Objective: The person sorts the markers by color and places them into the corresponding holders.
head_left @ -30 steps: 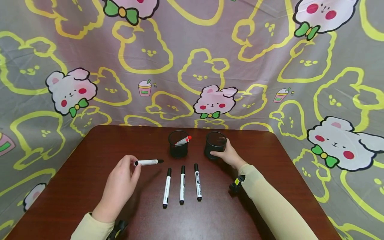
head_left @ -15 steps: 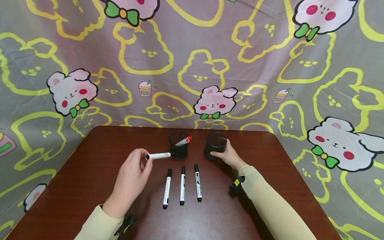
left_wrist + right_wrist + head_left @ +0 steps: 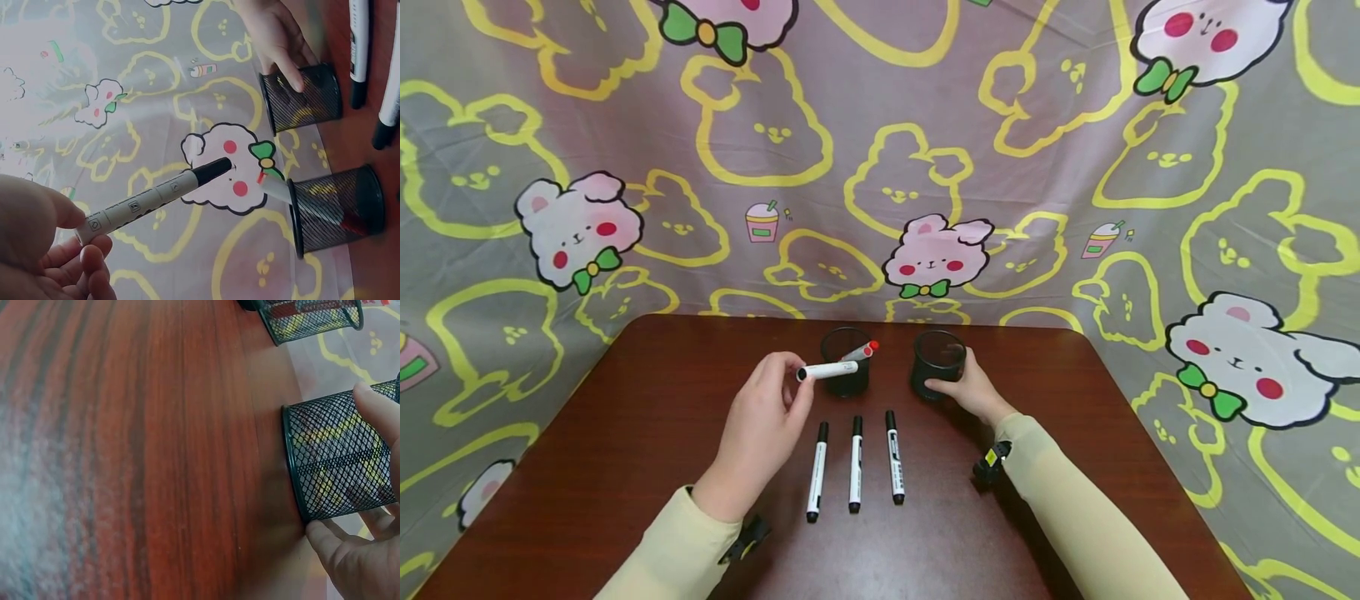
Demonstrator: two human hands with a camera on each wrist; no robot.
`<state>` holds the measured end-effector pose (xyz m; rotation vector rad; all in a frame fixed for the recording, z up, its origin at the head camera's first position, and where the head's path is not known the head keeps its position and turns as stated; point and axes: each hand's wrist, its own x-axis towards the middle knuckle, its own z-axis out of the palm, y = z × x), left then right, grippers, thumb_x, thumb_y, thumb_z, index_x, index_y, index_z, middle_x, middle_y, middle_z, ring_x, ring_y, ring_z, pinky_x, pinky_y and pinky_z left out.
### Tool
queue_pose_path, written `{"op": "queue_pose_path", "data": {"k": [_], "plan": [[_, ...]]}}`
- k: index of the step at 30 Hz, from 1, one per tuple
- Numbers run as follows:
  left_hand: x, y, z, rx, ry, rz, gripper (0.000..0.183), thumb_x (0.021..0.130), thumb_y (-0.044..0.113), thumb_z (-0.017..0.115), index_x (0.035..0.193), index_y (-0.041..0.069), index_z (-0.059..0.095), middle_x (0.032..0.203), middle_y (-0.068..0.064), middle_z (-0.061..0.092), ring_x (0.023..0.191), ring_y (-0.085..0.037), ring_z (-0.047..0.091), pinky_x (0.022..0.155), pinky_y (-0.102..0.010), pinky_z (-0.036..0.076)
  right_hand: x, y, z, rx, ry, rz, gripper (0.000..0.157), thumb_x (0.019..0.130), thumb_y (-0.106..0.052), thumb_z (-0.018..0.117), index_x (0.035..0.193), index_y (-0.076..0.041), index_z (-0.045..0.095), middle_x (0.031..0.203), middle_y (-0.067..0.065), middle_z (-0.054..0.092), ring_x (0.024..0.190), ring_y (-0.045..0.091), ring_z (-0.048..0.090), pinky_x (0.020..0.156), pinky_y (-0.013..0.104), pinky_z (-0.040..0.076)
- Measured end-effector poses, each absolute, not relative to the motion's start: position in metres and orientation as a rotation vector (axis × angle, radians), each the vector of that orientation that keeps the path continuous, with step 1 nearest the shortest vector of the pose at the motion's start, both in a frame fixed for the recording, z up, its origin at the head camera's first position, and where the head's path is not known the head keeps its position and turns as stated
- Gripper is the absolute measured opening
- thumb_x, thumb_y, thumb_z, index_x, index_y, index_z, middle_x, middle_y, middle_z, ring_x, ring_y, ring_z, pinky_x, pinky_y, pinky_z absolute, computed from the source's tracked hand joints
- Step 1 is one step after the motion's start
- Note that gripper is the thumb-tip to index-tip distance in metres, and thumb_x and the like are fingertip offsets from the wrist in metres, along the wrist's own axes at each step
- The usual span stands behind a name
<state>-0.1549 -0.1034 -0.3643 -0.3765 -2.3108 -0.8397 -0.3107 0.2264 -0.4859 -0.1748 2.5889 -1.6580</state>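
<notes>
Between thumb and fingertips, my left hand [image 3: 760, 429] pinches a white marker [image 3: 140, 206] by one end, its black cap pointing away from the palm. In the head view this marker overlaps the front of the left black mesh pen cup [image 3: 847, 386]. A red-capped marker [image 3: 861, 352] leans inside that cup, its tip over the rim. My right hand [image 3: 976, 387] grips the right mesh pen cup [image 3: 344, 456] from its right side, thumb across the front and fingers around the back. That cup stands upright on the table.
Three white markers with black caps, the left one [image 3: 817, 472], the middle one [image 3: 856, 463] and the right one [image 3: 895, 457], lie side by side in front of the cups on the brown wooden table [image 3: 587, 467]. A patterned cloth [image 3: 820, 267] hangs behind the table.
My left hand has carried the marker rightward and away from me, from left of the left pen cup to in front of it. My right hand and both cups stay in place.
</notes>
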Motion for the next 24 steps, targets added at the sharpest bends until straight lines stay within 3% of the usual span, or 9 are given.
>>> {"op": "queue_pose_path", "data": {"k": [24], "plan": [[-0.189,-0.057,-0.353,-0.465,-2.281,-0.945,0.022,0.097,0.009,0.07,0.113,0.002,0.058,0.093,-0.012,0.058,0.068,-0.013,0.048,0.058,-0.028,0.044,-0.309,0.226,-0.487,-0.19,2.619,-1.645,0.087,0.085,-0.022,0.086,0.15,-0.01,0.03,0.146,0.018,0.053,0.137,0.034,0.053,0.115,0.054,0.039]]}}
